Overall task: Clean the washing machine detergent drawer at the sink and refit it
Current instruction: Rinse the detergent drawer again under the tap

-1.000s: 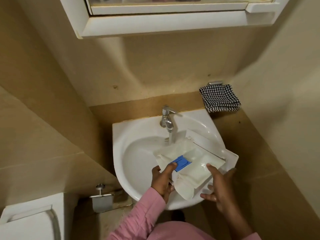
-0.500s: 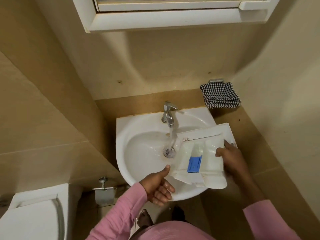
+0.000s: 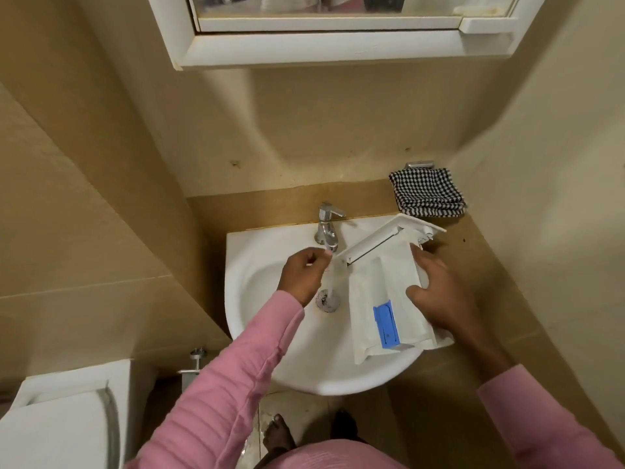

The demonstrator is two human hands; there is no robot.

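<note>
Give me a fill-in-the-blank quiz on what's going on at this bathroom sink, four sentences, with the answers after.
1. The detergent drawer is gripped by the person's ____ hand.
2. The small insert in the drawer is coloured ____.
3. The tap is turned ____.
4. The person's sleeves are ____.

Answers: right, blue, on, pink.

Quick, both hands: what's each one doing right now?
Left hand: fingers curled, holding nothing, under the tap.
Right hand: gripping the detergent drawer.
</note>
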